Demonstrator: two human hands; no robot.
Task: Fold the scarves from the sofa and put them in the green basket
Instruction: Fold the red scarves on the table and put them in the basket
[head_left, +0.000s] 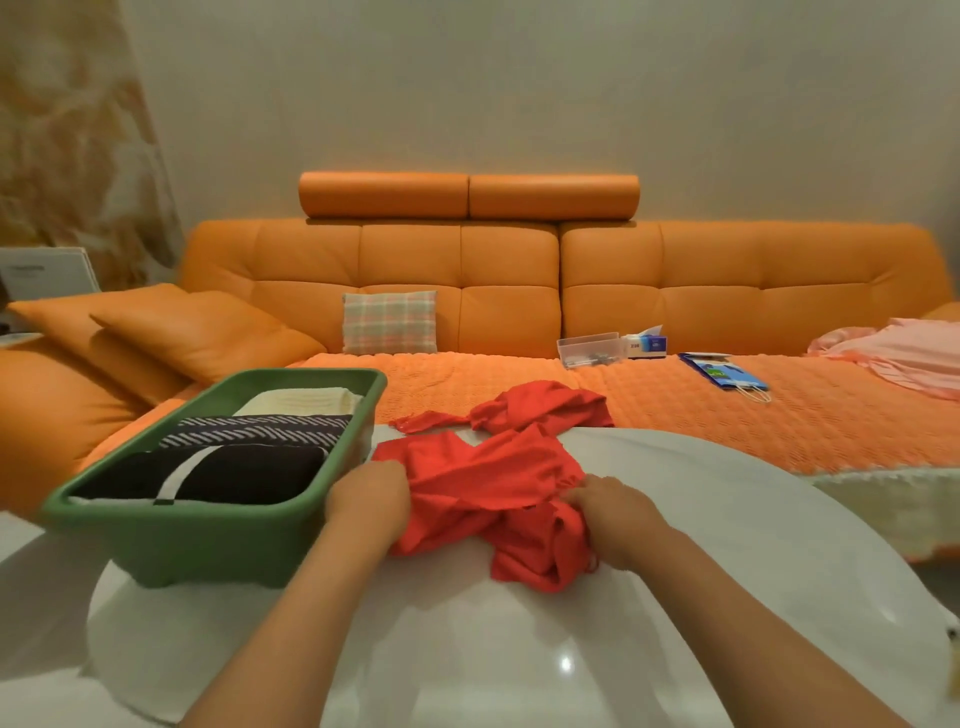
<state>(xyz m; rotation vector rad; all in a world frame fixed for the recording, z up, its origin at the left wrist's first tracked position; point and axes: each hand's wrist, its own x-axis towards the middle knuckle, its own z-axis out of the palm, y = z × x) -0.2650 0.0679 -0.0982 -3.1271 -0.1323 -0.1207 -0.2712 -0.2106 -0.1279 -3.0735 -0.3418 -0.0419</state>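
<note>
The red scarf (483, 483) lies all crumpled on the white desk (519, 649), and its far end hangs past the edge onto the orange sofa (727, 280) seat. The left hand (370, 499) holds a bunch of it right beside the green basket (182, 540), fingers curled into the cloth. The right hand (615, 519) pinches another bunch on the other side. I think the job now is to get the scarf flat before any fold. It would help to pull the far end onto the desk, find the corners, and stretch the cloth out smooth. The cloth looks thin and floppy, so it may slip and bunch up if the hands go too fast. The basket sits close on the left and could get in the way of a wide spread. In it lie three folded scarves, a black one (218, 473), a dark striped one (260, 430) and a cream one (301, 401), so the red one may have to go on top. On the sofa I also see a checked pillow (389, 322), a clear box (589, 349), a tissue box (647, 343), a blue paper bag (724, 371) and a pink cloth (904, 353), all well apart from the hands
</note>
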